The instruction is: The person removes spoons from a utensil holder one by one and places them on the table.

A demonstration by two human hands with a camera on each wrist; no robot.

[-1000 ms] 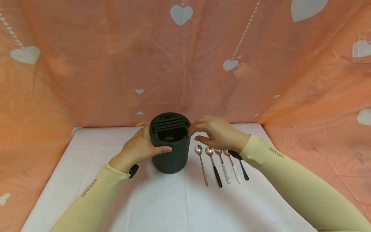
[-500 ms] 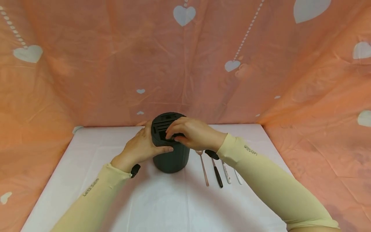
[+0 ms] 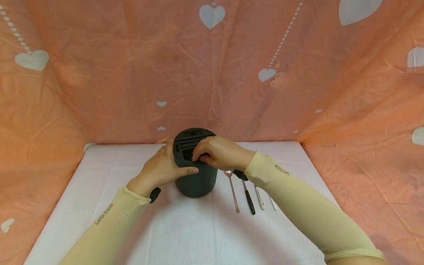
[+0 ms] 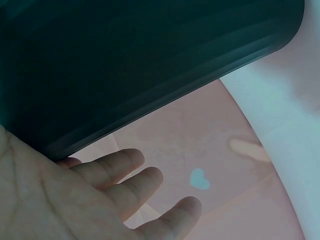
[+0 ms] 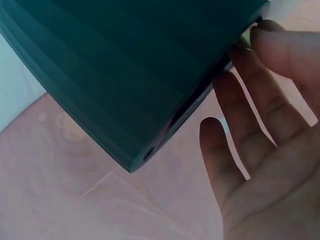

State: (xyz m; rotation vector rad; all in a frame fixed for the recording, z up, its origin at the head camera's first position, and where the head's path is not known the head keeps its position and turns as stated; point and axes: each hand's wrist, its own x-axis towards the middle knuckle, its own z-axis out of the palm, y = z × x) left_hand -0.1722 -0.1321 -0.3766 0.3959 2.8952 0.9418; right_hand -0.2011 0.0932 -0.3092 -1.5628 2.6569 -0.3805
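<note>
A black ribbed utensil holder (image 3: 195,184) with a slotted lid stands upright on the table. My left hand (image 3: 162,167) holds its left side, thumb across the front; in the left wrist view several fingers (image 4: 172,220) stretch out clear of the wall. Over the lid's large opening, my right hand (image 3: 223,151) pinches a gold-coloured metal utensil (image 5: 245,40) between thumb and index finger. Only a small curved edge of it shows, and the remainder is hidden by the holder. The other right fingers (image 5: 215,145) spread loosely beside the rim.
Right of the holder lie a copper-coloured spoon (image 3: 234,195), a black-handled spoon (image 3: 250,202) and white-handled spoons (image 3: 260,198), partly under the right forearm. The white-covered table (image 3: 185,235) meets an orange curtain (image 3: 185,73) with hearts behind.
My right hand has moved left from beside the holder to its opening and now pinches the gold utensil there. The left hand keeps its hold. The right forearm now covers more of the spoons.
</note>
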